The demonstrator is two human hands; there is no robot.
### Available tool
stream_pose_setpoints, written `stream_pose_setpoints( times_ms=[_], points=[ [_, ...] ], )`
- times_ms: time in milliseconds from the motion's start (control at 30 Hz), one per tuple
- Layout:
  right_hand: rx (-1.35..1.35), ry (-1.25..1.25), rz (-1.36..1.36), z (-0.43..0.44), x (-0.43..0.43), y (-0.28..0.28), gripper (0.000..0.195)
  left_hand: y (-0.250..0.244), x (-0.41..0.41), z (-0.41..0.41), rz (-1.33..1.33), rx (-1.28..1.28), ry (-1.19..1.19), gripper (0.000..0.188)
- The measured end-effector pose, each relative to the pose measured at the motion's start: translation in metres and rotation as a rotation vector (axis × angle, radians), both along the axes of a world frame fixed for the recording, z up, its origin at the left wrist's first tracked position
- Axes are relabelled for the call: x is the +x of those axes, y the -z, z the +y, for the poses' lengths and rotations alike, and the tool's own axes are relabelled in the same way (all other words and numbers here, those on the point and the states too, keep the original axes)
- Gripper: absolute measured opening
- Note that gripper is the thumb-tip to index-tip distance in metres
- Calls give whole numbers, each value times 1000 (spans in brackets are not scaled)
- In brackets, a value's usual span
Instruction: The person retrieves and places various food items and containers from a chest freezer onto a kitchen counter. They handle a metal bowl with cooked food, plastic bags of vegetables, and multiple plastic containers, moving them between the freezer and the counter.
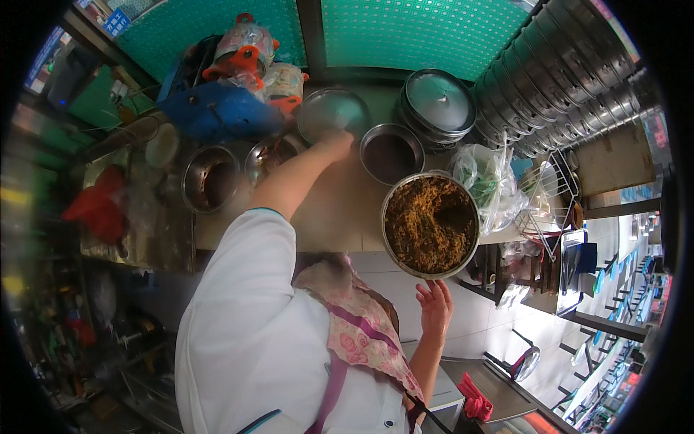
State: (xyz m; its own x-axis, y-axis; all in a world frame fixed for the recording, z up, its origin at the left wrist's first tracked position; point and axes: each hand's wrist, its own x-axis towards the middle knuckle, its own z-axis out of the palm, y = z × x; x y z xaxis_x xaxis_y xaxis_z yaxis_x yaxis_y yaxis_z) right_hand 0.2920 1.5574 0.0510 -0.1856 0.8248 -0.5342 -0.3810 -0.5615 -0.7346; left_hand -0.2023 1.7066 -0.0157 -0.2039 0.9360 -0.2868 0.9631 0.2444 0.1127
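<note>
My left hand point(340, 142) reaches over the counter to the near edge of a round metal lid point(332, 111); its fingers are hidden, so its grip cannot be told. My right hand point(435, 305), fingers apart, has its fingertips at the near rim of a metal pot point(386, 217) overhanging the counter's front edge. A brown-orange crumbly food mixture point(423, 225) with a darker hollow fills this pot. Behind it stands a metal bowl of dark contents point(391, 154). Two more metal bowls, one with dark liquid point(219, 184) and one with utensils point(271, 157), are left of my left forearm.
Lidded stacked pots point(440, 103) and tall stacks of metal steamers point(553, 70) stand at the back right. Greens in a plastic bag point(485, 184) and a wire rack point(550, 184) lie right of the pot. A blue bin point(217, 111) and a red bag point(105, 203) are at left.
</note>
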Motion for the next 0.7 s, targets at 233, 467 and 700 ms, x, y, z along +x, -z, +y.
stream_pose_setpoints(
  times_ms=[233,467,700],
  points=[
    [-16,35,-47,16,-18,7,30,4,-22,33,-194,387,-99,14],
    [6,75,-79,14,-19,10,25,-52,-31,80,-430,727,-311,13],
    [-17,65,-178,17,-23,6,21,-129,13,93,-485,1039,163,9]
  ],
)
